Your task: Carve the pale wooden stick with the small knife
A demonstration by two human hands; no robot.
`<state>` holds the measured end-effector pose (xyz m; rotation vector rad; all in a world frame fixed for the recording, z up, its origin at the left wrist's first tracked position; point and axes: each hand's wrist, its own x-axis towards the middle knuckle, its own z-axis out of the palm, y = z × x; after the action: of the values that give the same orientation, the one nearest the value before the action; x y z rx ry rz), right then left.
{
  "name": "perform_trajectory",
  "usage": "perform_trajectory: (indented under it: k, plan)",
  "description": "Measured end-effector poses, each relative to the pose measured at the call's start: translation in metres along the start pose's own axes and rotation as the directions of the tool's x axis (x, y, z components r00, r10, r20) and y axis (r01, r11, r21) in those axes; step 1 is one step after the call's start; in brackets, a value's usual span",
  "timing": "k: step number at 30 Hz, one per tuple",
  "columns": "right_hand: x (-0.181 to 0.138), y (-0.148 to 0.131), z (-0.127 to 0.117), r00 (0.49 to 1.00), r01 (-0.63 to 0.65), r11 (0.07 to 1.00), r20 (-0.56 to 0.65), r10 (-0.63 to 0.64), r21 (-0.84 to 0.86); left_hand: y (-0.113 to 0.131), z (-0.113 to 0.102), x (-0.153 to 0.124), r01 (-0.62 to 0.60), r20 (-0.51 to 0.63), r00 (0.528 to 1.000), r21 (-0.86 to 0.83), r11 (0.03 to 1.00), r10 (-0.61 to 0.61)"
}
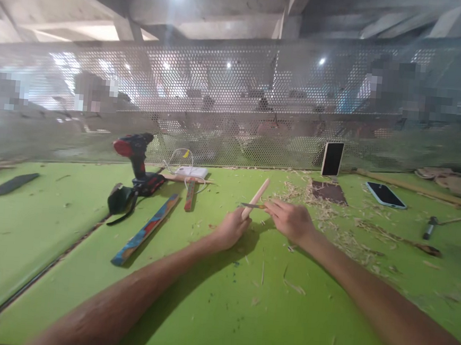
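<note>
My left hand (pixel 232 228) is closed round the lower end of a pale wooden stick (pixel 258 195), which slants up and to the right above the green table (pixel 204 308). My right hand (pixel 288 218) is closed on a small knife (pixel 252 205), whose blade points left and lies against the stick just above my left hand. Both forearms reach in from the bottom of the view. Wood shavings (pixel 330 217) lie scattered on the table to the right of my hands.
A red and black cordless drill (pixel 136 157) stands at the left with a dark strap. Near it lie a painted flat stick (pixel 144 230), a shorter painted stick (pixel 189 194) and a white power bank (pixel 191 171). A phone (pixel 385 195), a propped phone (pixel 332 158) and a perforated metal screen (pixel 236 98) are behind.
</note>
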<state>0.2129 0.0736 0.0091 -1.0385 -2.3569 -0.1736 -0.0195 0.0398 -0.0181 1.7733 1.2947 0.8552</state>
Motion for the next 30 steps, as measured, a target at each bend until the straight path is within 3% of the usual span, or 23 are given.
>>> perform_trajectory:
  k: [4,11,16,19,21,22,24,27,30]
  plan:
    - [0.003,0.002,-0.003,1.000,-0.009,1.000,-0.012,0.009,0.028,-0.004,-0.001,0.003,-0.012,0.029,0.999,-0.069,0.998,0.014]
    - [0.008,0.001,-0.006,0.997,0.004,0.997,0.079,0.002,-0.076,0.000,-0.002,0.001,0.027,0.034,0.999,-0.071,0.997,-0.024]
    - [0.001,0.055,-0.034,0.969,-0.231,0.966,-0.111,0.219,-0.114,0.001,-0.001,-0.007,-0.031,0.030,0.999,0.003,1.000,0.031]
    - [-0.007,0.088,-0.057,0.867,-0.459,0.875,-0.291,0.404,-0.153,-0.001,0.000,-0.008,-0.051,0.031,0.998,0.020,0.999,0.050]
    - [-0.008,0.091,-0.065,0.815,-0.520,0.842,-0.376,0.440,-0.142,-0.003,0.000,-0.006,-0.008,0.011,1.000,-0.009,1.000,0.008]
    - [-0.007,0.085,-0.066,0.819,-0.502,0.856,-0.387,0.424,-0.124,-0.003,0.000,-0.006,0.006,0.004,1.000,-0.014,1.000,-0.006]
    - [-0.004,0.064,-0.058,0.877,-0.390,0.919,-0.327,0.352,-0.057,-0.003,-0.001,-0.005,-0.001,0.008,1.000,0.009,1.000,0.001]
    - [0.000,0.022,-0.034,0.971,-0.210,0.973,-0.095,0.218,0.092,-0.003,-0.002,-0.006,-0.015,0.008,1.000,0.051,0.999,0.015]
    - [-0.002,-0.008,-0.012,0.995,-0.096,0.990,0.037,0.093,0.107,-0.003,-0.001,-0.006,-0.010,0.000,1.000,0.026,1.000,0.010]
